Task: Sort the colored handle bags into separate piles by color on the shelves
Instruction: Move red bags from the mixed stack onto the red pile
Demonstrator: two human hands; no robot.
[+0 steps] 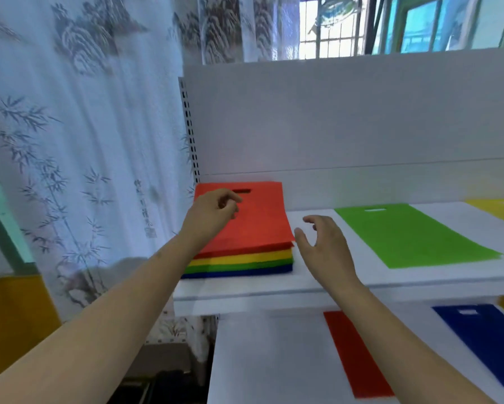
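Stack [242,258] of mixed-colour handle bags, red bag [259,217] uppermost, upper shelf [317,282] left end: thin, limp, likely light, best pinched at the near corner; my left hand [212,211] loosely curled over it, my right hand [323,243] spread beside, both holding nothing.

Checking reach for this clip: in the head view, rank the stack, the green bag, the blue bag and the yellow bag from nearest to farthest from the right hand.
From the right hand:
1. Stack, just to its left on the upper shelf.
2. Green bag, to its right, same shelf.
3. Blue bag, lower shelf, right.
4. Yellow bag, far right edge of the upper shelf.
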